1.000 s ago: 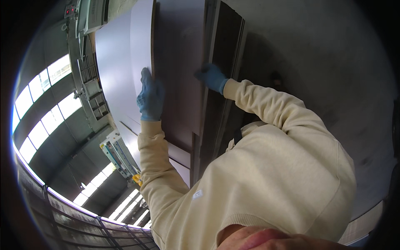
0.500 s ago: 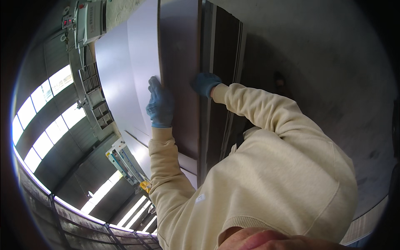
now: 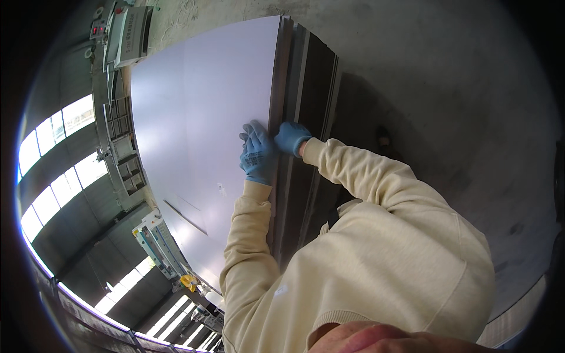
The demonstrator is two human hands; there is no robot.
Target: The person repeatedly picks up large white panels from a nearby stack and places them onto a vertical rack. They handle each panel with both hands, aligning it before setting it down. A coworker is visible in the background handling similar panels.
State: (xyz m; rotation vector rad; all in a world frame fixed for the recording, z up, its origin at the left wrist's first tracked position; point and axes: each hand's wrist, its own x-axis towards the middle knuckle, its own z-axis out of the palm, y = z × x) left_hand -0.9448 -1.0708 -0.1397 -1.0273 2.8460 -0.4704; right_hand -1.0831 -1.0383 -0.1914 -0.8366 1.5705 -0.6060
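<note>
A large pale, glossy panel [image 3: 200, 106] lies on top of a stack of sheets. My left hand [image 3: 258, 152], in a blue glove, rests flat on this panel close to its right edge, fingers stretched out. Just to its right, my right hand [image 3: 291, 139], also blue-gloved, is at the side of the stack with its fingers curled closed. Whatever those fingers grip, if anything, is hidden. Below the top panel, the dark layered sides of the stack [image 3: 312, 88] show beside my right wrist.
Grey concrete floor [image 3: 447, 117] extends to the right of the stack. A grey machine housing [image 3: 134, 35] stands at the far left, with a metal roller frame [image 3: 125, 144] along the stack's left side. Another machine with a yellow part [image 3: 189, 283] is at lower left.
The top panel's right edge, raised and shifted left before, has come down and right to line up with the stack's side. My left hand moved right with it; my right hand moved slightly nearer.
</note>
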